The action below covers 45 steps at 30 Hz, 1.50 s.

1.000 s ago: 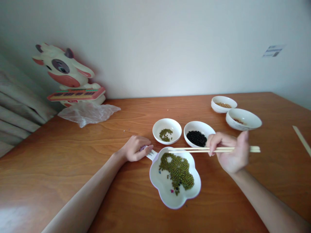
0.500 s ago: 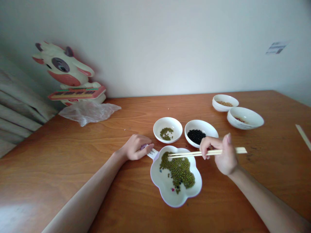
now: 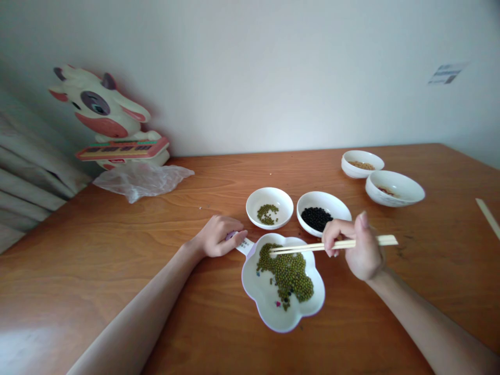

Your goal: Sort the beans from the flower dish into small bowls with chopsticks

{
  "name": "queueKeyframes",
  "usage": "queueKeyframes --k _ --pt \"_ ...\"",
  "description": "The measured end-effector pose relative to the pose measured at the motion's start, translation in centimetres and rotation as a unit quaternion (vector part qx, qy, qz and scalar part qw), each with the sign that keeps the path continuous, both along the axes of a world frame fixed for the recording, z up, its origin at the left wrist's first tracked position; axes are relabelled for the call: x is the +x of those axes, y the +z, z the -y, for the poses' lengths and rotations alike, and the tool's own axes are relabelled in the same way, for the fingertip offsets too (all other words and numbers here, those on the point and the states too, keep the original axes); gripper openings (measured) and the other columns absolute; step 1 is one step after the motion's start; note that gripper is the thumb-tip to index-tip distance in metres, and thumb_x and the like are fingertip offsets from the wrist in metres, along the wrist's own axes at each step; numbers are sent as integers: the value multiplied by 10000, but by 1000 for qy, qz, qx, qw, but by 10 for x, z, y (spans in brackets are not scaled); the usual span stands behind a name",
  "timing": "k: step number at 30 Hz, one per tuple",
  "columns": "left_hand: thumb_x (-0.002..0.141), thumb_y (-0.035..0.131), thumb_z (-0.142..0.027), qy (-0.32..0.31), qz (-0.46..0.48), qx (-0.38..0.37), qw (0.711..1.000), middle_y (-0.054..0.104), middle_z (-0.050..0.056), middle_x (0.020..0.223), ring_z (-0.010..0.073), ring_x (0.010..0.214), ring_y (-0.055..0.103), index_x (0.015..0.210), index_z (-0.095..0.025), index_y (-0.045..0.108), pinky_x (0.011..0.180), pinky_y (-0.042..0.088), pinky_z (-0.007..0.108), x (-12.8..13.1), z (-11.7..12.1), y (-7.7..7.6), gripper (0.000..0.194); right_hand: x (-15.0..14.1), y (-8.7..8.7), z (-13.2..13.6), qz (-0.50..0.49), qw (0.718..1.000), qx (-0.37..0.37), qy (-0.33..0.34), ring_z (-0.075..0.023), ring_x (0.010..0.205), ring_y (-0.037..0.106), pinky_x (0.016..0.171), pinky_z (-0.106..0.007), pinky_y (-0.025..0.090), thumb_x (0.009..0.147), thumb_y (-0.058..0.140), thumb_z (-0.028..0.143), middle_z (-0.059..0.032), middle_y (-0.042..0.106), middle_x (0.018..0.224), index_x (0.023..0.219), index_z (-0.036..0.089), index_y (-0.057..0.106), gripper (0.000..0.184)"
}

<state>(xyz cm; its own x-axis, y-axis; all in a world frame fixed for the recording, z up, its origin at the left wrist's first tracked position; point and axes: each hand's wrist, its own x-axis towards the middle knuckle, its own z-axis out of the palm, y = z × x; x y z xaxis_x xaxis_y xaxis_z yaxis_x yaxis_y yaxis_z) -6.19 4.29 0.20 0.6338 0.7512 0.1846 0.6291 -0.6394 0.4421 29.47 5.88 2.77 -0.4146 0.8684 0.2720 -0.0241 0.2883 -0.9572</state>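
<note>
A flower-shaped white dish [image 3: 273,307] holds a heap of green mung beans [image 3: 288,271] with a few dark and coloured bits. My left hand [image 3: 216,237] is closed on the dish's handle at its left. My right hand [image 3: 357,245] grips a pair of wooden chopsticks [image 3: 308,247], whose tips sit over the top of the bean heap. Behind the dish stand a small white bowl [image 3: 269,200] with a few green beans and a white bowl [image 3: 324,200] of black beans.
Two more white bowls [image 3: 362,159] [image 3: 394,182] stand at the far right of the wooden table [image 3: 117,250]. A cow-shaped toy keyboard [image 3: 105,122] and a crumpled plastic bag [image 3: 142,179] sit at the back left. A wooden stick [image 3: 488,216] lies at the right edge.
My right hand moved left and lowered the chopstick tips from above the dish's far rim onto the green beans. The left hand stayed on the handle.
</note>
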Motion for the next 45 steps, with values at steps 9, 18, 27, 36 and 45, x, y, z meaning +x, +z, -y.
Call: queueKeyframes --k 9,18,27,36,45 --pt "1049 401 -330 2 0 4 1000 540 8 663 134 604 452 686 -193 445 607 323 303 0 -1 0 391 -3 9 3 -40 999 5 -19 -179 466 514 458 -332 363 993 242 775 -56 569 462 537 241 686 831" --pt "1052 388 -331 3 -7 2 1000 545 13 659 138 603 457 684 -194 451 604 324 304 0 0 0 397 -8 12 2 -17 1000 0 16 -183 485 526 482 -330 412 949 188 839 -56 571 492 559 226 669 872" --pt "1050 391 -341 9 -12 -1 1000 544 10 662 138 612 474 684 -194 455 609 334 304 -1 0 0 399 -4 5 1 -6 1000 -6 12 -176 497 527 504 -332 398 986 212 791 -50 582 510 560 228 676 845" --pt "1050 394 -340 4 -8 1 1000 552 14 662 141 609 475 686 -196 459 610 340 305 -1 0 0 397 -5 9 5 -26 999 0 -21 -185 471 509 511 -352 373 995 236 771 -57 556 456 520 246 677 833" --pt "1052 389 -341 1 -11 10 1000 558 17 657 141 600 481 682 -194 464 597 329 298 -1 -1 -1 405 -5 17 3 -23 1000 -11 17 -185 455 504 468 -347 376 937 223 847 -65 557 477 529 235 677 864"
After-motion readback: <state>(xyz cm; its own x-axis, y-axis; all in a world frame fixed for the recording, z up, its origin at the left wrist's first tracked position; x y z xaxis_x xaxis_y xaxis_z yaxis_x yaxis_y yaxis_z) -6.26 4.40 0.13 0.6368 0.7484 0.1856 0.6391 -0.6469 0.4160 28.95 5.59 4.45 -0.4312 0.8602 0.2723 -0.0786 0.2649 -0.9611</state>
